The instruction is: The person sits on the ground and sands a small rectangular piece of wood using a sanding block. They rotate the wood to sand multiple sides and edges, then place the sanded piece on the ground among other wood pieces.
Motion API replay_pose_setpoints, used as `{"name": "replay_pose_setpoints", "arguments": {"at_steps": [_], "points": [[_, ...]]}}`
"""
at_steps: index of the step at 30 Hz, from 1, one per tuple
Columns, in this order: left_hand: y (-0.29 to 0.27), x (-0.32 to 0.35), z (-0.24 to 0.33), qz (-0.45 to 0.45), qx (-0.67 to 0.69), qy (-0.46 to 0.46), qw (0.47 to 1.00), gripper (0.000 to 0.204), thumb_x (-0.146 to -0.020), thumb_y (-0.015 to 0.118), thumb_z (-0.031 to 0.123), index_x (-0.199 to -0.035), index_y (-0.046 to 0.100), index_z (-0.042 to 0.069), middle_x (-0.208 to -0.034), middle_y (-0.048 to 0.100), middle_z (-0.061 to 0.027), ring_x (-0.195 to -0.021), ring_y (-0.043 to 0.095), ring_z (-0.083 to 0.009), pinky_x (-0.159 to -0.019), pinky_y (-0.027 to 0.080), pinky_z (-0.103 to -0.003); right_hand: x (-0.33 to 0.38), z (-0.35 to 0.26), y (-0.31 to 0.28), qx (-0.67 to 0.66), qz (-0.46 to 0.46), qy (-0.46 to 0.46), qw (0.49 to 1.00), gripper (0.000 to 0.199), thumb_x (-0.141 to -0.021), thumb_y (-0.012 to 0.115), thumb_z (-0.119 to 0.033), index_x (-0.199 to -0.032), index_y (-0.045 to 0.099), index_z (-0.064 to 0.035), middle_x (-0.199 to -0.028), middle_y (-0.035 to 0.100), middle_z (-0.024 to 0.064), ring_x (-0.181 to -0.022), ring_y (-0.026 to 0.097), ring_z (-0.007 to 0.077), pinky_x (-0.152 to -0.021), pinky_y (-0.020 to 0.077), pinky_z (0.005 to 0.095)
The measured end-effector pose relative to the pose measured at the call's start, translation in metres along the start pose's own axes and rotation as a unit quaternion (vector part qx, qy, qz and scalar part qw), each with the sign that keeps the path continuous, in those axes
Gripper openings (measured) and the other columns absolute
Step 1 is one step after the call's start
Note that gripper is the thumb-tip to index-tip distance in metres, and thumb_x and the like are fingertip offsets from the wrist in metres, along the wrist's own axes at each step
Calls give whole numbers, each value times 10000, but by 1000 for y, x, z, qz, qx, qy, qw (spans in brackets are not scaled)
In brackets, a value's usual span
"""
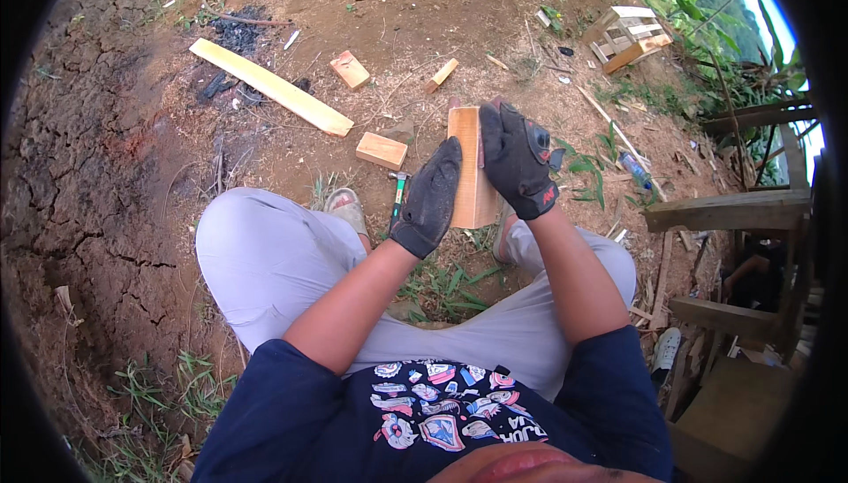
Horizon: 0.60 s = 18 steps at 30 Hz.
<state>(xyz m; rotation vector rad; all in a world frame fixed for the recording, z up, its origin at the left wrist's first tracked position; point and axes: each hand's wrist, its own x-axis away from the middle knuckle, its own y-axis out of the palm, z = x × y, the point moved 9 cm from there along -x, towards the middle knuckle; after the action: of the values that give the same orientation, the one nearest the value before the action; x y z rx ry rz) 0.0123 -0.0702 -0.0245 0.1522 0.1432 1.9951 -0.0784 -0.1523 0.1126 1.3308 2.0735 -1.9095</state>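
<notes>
A pale wooden block (471,178) stands between my two hands, above the ground in front of my knees. My left hand (430,196), in a black work glove, is closed against its left side, fingers hidden behind the wood. My right hand (519,160), gloved alike, is closed along its right side near the far end. A thin reddish-brown edge (480,152) shows between the right glove and the wood; its kind is unclear. Beside my left hand, a hammer (399,196) with a green and black handle leans head up near my foot.
A long plank (269,85) lies at the far left. Shorter wood pieces (382,151), (351,69) and a small offcut (442,76) rest on the dirt. A slatted wooden crate (627,38) sits far right, a plastic bottle (634,167) nearer. Wooden framing (729,211) stands at right.
</notes>
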Motion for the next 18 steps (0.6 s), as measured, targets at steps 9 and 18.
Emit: {"name": "replay_pose_setpoints", "arguments": {"at_steps": [9, 18], "points": [[-2, 0, 16, 4, 8, 26, 1000, 583, -1149, 425, 444, -1478, 546, -22, -1346, 661, -163, -1202, 633, -182, -1072, 485, -350, 4, -30, -2, 52, -38, -48, 997, 269, -1009, 567, -161, -1205, 673, -11, -1049, 706, 194, -927, 682, 373, -854, 544, 476], [-3, -14, 30, -14, 133, -148, 980, 636, -1129, 459, 494, -1473, 548, -33, -1348, 671, -190, -1245, 613, -205, -1094, 461, -360, 0, -71, -32, -55, -36, -77, 995, 151, -993, 622, -138, -1046, 693, -17, -955, 676, 168, -847, 660, 369, -730, 517, 489]]}}
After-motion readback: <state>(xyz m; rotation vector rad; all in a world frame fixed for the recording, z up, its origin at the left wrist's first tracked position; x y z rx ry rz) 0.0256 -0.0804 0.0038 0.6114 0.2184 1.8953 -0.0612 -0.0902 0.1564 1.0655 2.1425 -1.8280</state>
